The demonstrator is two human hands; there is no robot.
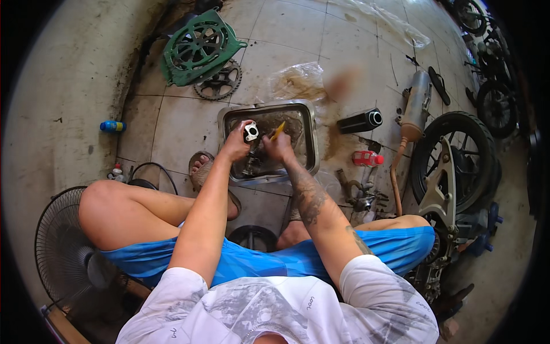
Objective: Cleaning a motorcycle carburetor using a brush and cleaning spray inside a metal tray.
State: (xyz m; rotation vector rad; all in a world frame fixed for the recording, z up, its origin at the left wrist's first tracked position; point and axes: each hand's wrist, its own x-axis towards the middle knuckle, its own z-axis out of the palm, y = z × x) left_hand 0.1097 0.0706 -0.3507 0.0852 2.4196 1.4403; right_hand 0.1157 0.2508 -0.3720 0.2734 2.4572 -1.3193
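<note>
Over a shallow metal tray point(314, 135) of dark, dirty liquid, my left hand point(235, 144) is closed around a metal engine part point(251, 132) that has a pale flange and a round hole. Beside it, my right hand point(279, 149) grips a slim tool with a yellow handle point(278, 131); its working end is hidden by the hand and the part. More dark metal pieces point(250, 167) show in the tray below my hands, too murky to name.
A green slotted cover point(179, 57) and a sprocket point(228, 85) lie beyond the tray. Rightward are a black cylinder point(352, 122), a red bottle point(366, 158), an exhaust pipe point(413, 117) and a motorcycle wheel point(486, 135). A fan point(60, 241) stands at my left knee, a blue bottle point(113, 126) farther off.
</note>
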